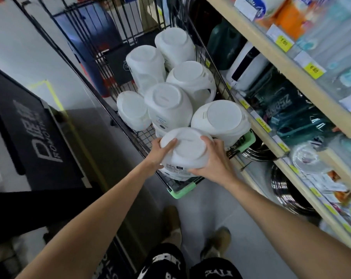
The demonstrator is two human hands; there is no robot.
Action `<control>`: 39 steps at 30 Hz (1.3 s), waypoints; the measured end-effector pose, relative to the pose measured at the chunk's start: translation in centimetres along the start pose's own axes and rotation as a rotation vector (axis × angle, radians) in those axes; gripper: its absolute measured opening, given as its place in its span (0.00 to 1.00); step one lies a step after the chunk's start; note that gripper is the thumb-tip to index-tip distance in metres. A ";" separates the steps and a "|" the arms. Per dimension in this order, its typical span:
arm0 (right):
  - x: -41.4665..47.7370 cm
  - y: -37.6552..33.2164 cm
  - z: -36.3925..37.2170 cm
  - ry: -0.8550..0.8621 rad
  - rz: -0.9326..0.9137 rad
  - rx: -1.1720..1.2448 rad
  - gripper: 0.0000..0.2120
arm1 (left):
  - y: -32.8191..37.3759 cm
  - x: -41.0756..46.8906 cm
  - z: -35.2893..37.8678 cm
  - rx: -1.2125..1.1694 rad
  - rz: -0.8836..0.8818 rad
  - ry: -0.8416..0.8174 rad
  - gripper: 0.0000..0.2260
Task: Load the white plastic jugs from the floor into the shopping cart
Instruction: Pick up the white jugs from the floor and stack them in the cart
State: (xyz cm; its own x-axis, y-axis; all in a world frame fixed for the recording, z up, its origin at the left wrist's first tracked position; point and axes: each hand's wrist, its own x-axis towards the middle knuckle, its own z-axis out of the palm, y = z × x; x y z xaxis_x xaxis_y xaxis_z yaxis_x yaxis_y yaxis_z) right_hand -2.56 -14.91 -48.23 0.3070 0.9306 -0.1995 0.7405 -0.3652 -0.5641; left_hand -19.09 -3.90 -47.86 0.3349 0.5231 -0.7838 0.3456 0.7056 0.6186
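Observation:
A black wire shopping cart (130,125) with green corner guards stands in front of me and holds several white plastic jugs, all bottom up. I hold one more white jug (187,150) upside down over the cart's near end. My left hand (160,151) grips its left side, fingers curled over the base. On the jug's right side, my right hand (212,160) grips it with the thumb underneath and fingers on top. The nearest loaded jug (222,119) sits just behind the held one.
Wooden store shelves (279,61) with price tags and packaged goods run along the right, close to the cart. A dark promotional floor mat (35,137) lies at the left. My shoes (216,244) stand on grey floor tiles below the cart.

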 end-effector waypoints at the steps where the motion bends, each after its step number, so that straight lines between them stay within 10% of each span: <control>1: 0.0 0.2 0.2 -0.001 -0.007 0.003 0.53 | -0.3 0.3 0.0 -0.003 0.000 -0.003 0.42; 17: -2.8 -0.2 -7.7 -0.096 0.199 0.289 0.36 | 2.9 -3.5 3.9 0.612 0.385 0.139 0.36; 28: -13.2 0.0 -32.2 0.293 0.160 0.261 0.23 | 17.6 -19.1 20.9 0.624 0.948 -0.228 0.32; 39: -43.6 0.7 -51.6 0.798 0.082 0.104 0.15 | 16.9 -46.2 42.8 0.580 1.375 -0.492 0.27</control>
State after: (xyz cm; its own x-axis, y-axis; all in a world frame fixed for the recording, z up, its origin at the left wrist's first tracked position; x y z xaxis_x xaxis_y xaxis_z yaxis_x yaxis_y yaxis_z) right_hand 15.48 -57.02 1.43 0.7210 0.5879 0.3669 0.6501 -0.3904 -0.6519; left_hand 8.82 -36.57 1.19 0.8659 0.3027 0.3983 -0.2146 -0.4945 0.8423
